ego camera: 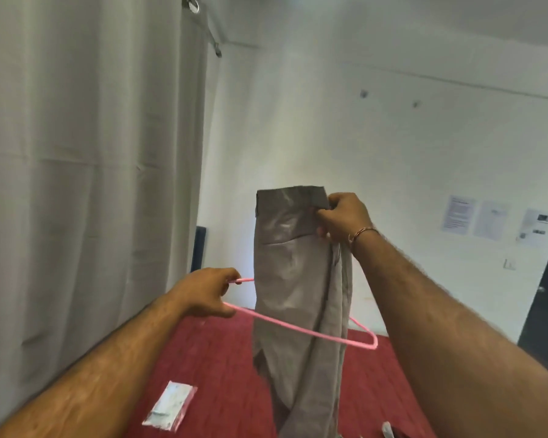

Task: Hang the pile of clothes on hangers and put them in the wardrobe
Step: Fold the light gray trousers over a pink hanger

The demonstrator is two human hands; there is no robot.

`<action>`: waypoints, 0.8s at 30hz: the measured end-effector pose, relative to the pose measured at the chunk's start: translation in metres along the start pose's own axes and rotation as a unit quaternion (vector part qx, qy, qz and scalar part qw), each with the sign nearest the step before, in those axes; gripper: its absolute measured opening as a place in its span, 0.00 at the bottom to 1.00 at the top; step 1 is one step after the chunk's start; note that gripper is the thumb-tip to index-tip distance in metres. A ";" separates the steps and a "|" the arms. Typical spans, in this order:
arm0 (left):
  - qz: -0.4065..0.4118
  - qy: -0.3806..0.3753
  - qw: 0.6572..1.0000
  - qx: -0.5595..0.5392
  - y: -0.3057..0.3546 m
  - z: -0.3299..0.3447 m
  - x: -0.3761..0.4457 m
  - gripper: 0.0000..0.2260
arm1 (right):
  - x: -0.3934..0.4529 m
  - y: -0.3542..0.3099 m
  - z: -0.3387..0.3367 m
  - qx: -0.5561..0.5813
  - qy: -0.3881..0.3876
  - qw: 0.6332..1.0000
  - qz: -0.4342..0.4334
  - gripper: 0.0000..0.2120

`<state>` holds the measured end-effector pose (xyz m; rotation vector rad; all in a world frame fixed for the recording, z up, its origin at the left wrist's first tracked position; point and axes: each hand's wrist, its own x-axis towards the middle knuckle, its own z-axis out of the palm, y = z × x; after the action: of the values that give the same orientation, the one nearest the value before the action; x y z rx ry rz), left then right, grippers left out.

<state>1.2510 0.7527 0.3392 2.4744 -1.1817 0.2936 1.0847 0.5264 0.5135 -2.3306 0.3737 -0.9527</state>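
So over on the far left there's just the grey curtain [86, 153], nothing going on there. Next along, my left hand [208, 294] has its fingers curled round the hook end of a pink hanger [301, 328], holding it out roughly level over the red bedspread [222, 374]. There's a small clear plastic packet [171, 406] lying on the bed below it.

Middle of the shot is the grey trousers [293, 279]. They're folded lengthwise and hanging straight down through the hanger's triangle, with the bottom bar crossing in front of the fabric. My right hand [344, 218] is pinching the waistband end up top, fingers closed tight on the cloth, bracelet on the wrist.

Progress-wise, I'd call this one about halfway onto the hanger: it's threaded through, but it isn't draped over the bar yet, so I've got to lower it and let it fold over. After that it goes in the wardrobe, which I can't see from here. Can't see the rest of the pile either, so no idea how many are left.
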 end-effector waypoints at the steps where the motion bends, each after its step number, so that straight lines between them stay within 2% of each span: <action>1: 0.003 -0.001 1.000 -0.009 0.001 -0.002 -0.002 0.32 | 0.003 0.002 0.001 -0.037 0.007 0.999 -0.013 0.07; 3: -0.031 0.006 0.997 -0.066 0.006 -0.004 -0.003 0.37 | 0.005 0.008 0.005 -0.098 0.034 0.994 -0.026 0.12; 7: -0.108 0.113 0.976 -0.149 0.027 -0.007 -0.004 0.37 | 0.000 0.025 0.018 -0.102 0.073 0.992 -0.019 0.15; 9: -0.114 0.129 0.969 -0.176 0.039 -0.003 -0.005 0.36 | -0.003 0.034 0.027 -0.102 0.082 0.991 -0.015 0.14; 12: -0.110 0.082 0.950 -0.279 0.050 0.005 -0.003 0.33 | -0.010 0.047 0.034 -0.009 0.058 0.998 -0.021 0.09; 14: -0.116 0.018 0.912 -0.393 0.049 0.019 -0.007 0.33 | -0.017 0.060 0.038 0.028 0.018 0.999 -0.028 0.08; 16: -0.121 -0.032 0.897 -0.424 0.040 0.048 -0.022 0.21 | -0.029 0.078 0.041 0.005 0.018 1.000 -0.005 0.08; 18: -0.109 -0.061 0.937 -0.325 0.025 0.094 -0.045 0.10 | -0.040 0.094 0.041 0.002 0.070 0.997 0.022 0.08; 20: -0.120 -0.101 0.971 -0.182 0.010 0.148 -0.072 0.09 | -0.046 0.107 0.039 0.015 0.109 0.993 0.046 0.08; 24: -0.191 -0.105 0.974 -0.053 0.007 0.215 -0.125 0.08 | -0.040 0.115 0.029 0.015 0.150 0.987 0.048 0.12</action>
<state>1.1720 0.7454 0.1034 2.6153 -0.7435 -0.1381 1.0730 0.4657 0.4042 -2.1227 0.5819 -1.2558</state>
